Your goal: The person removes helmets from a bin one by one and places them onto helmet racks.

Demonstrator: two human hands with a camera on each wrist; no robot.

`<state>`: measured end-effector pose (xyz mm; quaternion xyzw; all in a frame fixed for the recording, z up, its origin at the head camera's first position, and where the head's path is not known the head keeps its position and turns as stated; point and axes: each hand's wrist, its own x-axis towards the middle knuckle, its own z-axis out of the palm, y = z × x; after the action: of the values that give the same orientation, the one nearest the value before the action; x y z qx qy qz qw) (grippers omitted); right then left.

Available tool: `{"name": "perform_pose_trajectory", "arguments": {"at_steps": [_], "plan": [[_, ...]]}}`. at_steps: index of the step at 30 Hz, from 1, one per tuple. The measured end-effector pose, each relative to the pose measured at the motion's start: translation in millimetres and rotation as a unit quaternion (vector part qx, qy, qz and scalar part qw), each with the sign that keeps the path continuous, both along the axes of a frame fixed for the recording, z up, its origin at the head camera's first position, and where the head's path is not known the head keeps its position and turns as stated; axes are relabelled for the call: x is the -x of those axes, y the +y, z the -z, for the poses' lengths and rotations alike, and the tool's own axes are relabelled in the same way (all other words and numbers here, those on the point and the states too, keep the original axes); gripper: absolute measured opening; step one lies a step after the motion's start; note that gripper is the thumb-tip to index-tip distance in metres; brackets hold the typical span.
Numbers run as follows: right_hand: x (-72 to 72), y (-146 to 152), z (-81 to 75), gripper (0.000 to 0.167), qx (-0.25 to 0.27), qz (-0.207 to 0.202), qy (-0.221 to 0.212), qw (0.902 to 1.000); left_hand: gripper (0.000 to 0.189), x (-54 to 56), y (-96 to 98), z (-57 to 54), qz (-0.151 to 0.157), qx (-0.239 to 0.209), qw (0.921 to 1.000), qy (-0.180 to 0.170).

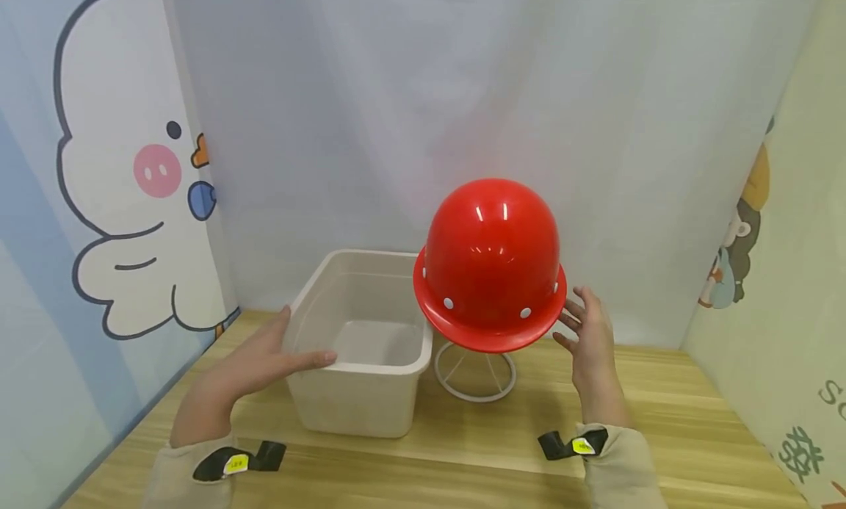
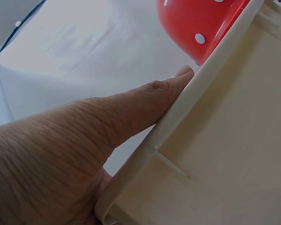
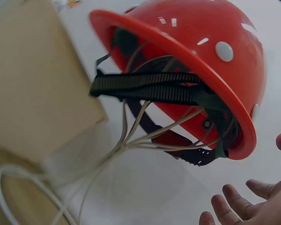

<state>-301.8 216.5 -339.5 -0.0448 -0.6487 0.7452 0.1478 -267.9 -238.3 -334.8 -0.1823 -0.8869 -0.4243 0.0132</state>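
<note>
A red hard hat [image 1: 492, 263] sits tilted on a white wire stand [image 1: 476, 399]; its dark chin strap [image 3: 145, 86] hangs beneath the brim in the right wrist view. To the left of it stands a beige plastic bin [image 1: 360, 402]. My left hand [image 1: 254, 362] holds the bin's near left corner, the thumb lying over the front rim; the other fingers are partly hidden. My right hand [image 1: 593, 340] is beside the brim on the right, fingers spread and apart from the hat in the right wrist view [image 3: 267, 206].
Everything stands on a light wood-grain table [image 1: 489, 465]. A pale cloth backdrop [image 1: 628, 164] rises behind the bin and hat. Printed panels with cartoon figures bound the left side [image 1: 125, 186] and right side [image 1: 780, 333].
</note>
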Motion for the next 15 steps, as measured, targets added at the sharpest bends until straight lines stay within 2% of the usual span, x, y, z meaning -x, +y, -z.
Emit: {"name": "perform_pose_trajectory", "arguments": {"at_steps": [3,8,12,15], "plan": [[-7.6,8,0.3,0.068,-0.096,0.004,0.005,0.9954,0.097,0.3,0.9,-1.0,-0.008,0.011,0.9999,0.002],[-20.9,15,4.4,0.065,-0.22,-0.017,0.028,0.9749,0.102,-0.9,-2.7,-7.0,-0.023,0.042,0.9988,0.013],[-28.4,18,3.9,0.067,-0.308,-0.042,0.046,0.9494,0.098,-3.1,-6.9,-9.4,-0.028,0.06,0.9973,0.031],[-33.7,20,4.3,0.065,-0.382,-0.054,0.077,0.9193,0.1,-7.9,-6.5,-9.9,-0.049,0.095,0.9937,0.036]]}}
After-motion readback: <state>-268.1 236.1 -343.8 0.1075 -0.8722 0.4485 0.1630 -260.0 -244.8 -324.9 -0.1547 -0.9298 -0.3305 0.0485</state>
